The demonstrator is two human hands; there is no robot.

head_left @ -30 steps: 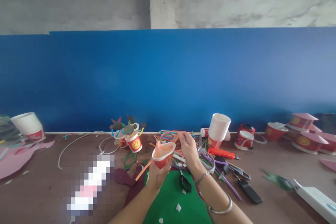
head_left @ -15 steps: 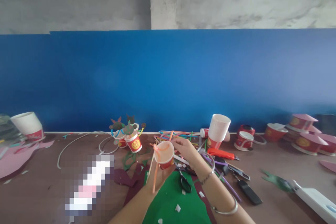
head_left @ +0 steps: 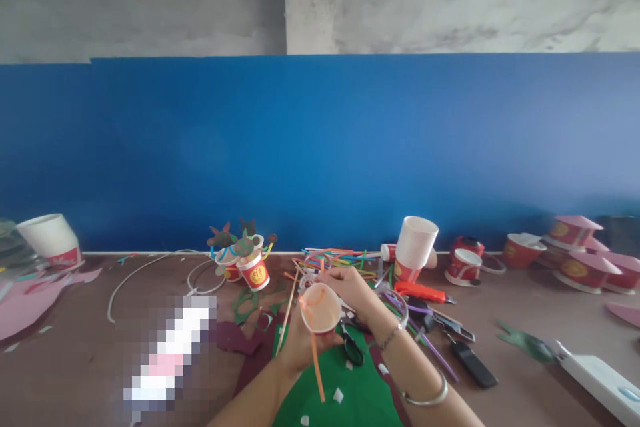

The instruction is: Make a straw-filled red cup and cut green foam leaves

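Note:
A paper cup [head_left: 323, 303], its open mouth turned toward me, is gripped by my left hand [head_left: 296, 341], whose fingers wrap round its side and underside. One end of an orange straw [head_left: 319, 373] hangs down the near side of the cup, and orange also shows inside. At the far rim my right hand [head_left: 354, 290] pinches the other end of that straw. Black-handled scissors [head_left: 353, 348] lie just right of the cup, on a green sheet [head_left: 345, 407] dotted with white scraps.
Decorated paper cups [head_left: 254, 270] stand left of centre. Coloured straws [head_left: 350, 254] lie along the blue partition [head_left: 320, 147]. To the right are a stack of cups [head_left: 416, 243], a red utility knife [head_left: 421, 291], a white glue gun [head_left: 597, 377] and pink-topped cups [head_left: 585, 267].
The cup has come slightly nearer and to the right, tipping more toward me. The orange straw's lower end has swung right. My right hand still pinches near the far rim.

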